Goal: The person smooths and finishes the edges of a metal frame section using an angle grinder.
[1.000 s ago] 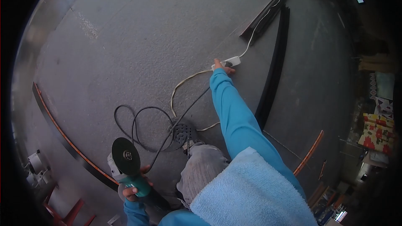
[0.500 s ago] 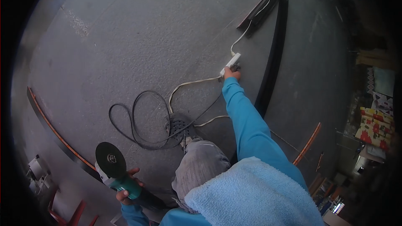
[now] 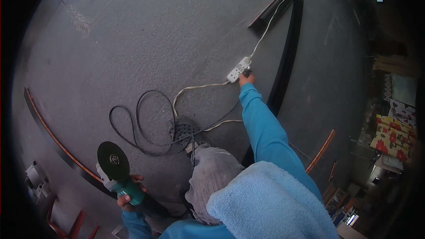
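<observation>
My left hand (image 3: 129, 193), at the lower left, is wrapped round the green body of an angle grinder (image 3: 128, 189). Its dark cutting disc (image 3: 108, 161) faces up. My right arm reaches forward, and my right hand (image 3: 247, 79) is closed on a black plug (image 3: 248, 72) at the right edge of a white power strip (image 3: 238, 70). Whether the plug's pins are in a socket is hidden. A black cord (image 3: 135, 126) lies in loops on the floor and runs toward my right hand. The strip's sockets face upward.
Long dark metal profiles (image 3: 285, 62) lie right of my arm, and another profile (image 3: 62, 148) lies at the left. The strip's white cable (image 3: 270, 22) runs to the top. My shoe (image 3: 183, 130) is beside the cord loops. Red chair legs (image 3: 77, 225) show at the lower left.
The power strip has turned so its sockets show from above, and its white cable is straighter. My right hand sits at its edge with the plug. The grinder stays in my left hand.
</observation>
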{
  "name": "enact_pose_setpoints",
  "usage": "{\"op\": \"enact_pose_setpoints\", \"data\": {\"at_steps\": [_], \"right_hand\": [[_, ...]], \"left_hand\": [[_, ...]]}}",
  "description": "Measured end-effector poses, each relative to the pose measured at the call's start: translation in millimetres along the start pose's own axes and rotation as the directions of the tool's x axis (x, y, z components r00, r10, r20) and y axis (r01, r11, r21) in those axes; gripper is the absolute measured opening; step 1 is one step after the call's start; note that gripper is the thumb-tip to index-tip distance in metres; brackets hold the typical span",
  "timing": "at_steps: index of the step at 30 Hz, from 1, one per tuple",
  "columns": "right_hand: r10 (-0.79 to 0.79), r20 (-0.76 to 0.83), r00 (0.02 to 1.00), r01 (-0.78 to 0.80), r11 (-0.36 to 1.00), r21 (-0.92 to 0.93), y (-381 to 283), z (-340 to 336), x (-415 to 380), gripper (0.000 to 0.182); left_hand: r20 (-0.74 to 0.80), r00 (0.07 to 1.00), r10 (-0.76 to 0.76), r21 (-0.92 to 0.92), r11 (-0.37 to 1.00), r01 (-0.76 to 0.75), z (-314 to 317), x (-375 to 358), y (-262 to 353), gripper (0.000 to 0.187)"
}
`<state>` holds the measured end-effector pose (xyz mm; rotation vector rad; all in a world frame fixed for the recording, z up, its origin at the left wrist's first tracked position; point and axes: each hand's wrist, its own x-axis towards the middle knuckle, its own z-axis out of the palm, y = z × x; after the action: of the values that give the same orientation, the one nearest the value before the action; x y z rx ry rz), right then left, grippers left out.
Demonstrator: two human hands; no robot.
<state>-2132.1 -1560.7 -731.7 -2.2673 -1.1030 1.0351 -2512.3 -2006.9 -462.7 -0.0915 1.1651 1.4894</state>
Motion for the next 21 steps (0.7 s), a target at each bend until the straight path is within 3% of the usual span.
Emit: {"op": "enact_pose_setpoints", "data": {"at_steps": [1, 3, 4, 5, 6, 7, 8, 10, 11, 13, 18, 19, 21], "right_hand": [[0.007, 0.001, 1.000, -0.007, 1.000, -0.003, -4, -4, -8, 0.056], [-0.051, -0.151, 0.987, 0.003, 0.952, -0.305, -28, -14, -31, 0.064], [-0.206, -0.010, 0.978, 0.178, 0.865, -0.469, -26, -24, -32, 0.068], [-0.210, -0.006, 0.978, 0.182, 0.861, -0.474, -26, -29, -31, 0.068], [-0.215, 0.138, 0.967, 0.255, 0.799, -0.545, -28, -33, -30, 0.064], [-0.201, 0.281, 0.939, 0.335, 0.728, -0.598, -27, -35, -29, 0.062], [-0.201, 0.287, 0.937, 0.339, 0.725, -0.600, -28, -37, -26, 0.062], [-0.072, 0.544, 0.836, 0.499, 0.513, -0.699, -33, -41, -18, 0.059], [-0.073, 0.549, 0.833, 0.505, 0.509, -0.697, -39, -40, -12, 0.059], [0.099, 0.597, 0.796, 0.523, 0.385, -0.760, -53, -39, -7, 0.060], [0.205, 0.540, 0.816, 0.477, 0.289, -0.830, -105, -35, -25, 0.056], [0.243, 0.623, 0.744, 0.609, 0.136, -0.781, -132, -40, -48, 0.052], [0.288, 0.691, 0.663, 0.726, -0.021, -0.688, -161, -41, -63, 0.051]], "left_hand": [[-0.004, 1.000, -0.006, 0.002, 1.000, 0.006, 0, 0, 1, 0.067], [-0.002, 1.000, 0.013, 0.015, 1.000, -0.013, 3, 0, 1, 0.065], [-0.008, 1.000, 0.011, 0.011, 1.000, -0.011, 3, -2, 1, 0.065], [-0.013, 1.000, 0.025, -0.001, 1.000, -0.025, 3, -3, 0, 0.066], [-0.018, 0.999, 0.038, -0.012, 0.999, -0.039, 3, -4, 0, 0.066], [-0.024, 0.999, 0.039, -0.016, 0.999, -0.040, 1, -4, -1, 0.066], [-0.018, 0.999, 0.044, -0.007, 0.999, -0.044, -2, -4, -1, 0.066], [-0.019, 0.999, 0.050, -0.002, 0.999, -0.050, -6, -6, -3, 0.066], [-0.025, 0.998, 0.053, 0.010, 0.999, -0.053, -8, -7, -3, 0.065], [-0.037, 0.998, 0.057, 0.018, 0.998, -0.056, -8, -8, -4, 0.064], [-0.054, 0.998, 0.026, -0.043, 0.999, -0.028, -5, -14, -6, 0.063], [-0.055, 0.998, 0.027, -0.048, 0.998, -0.030, -6, -15, -7, 0.063], [-0.048, 0.998, 0.047, -0.034, 0.998, -0.048, -11, -15, -9, 0.064]]}}
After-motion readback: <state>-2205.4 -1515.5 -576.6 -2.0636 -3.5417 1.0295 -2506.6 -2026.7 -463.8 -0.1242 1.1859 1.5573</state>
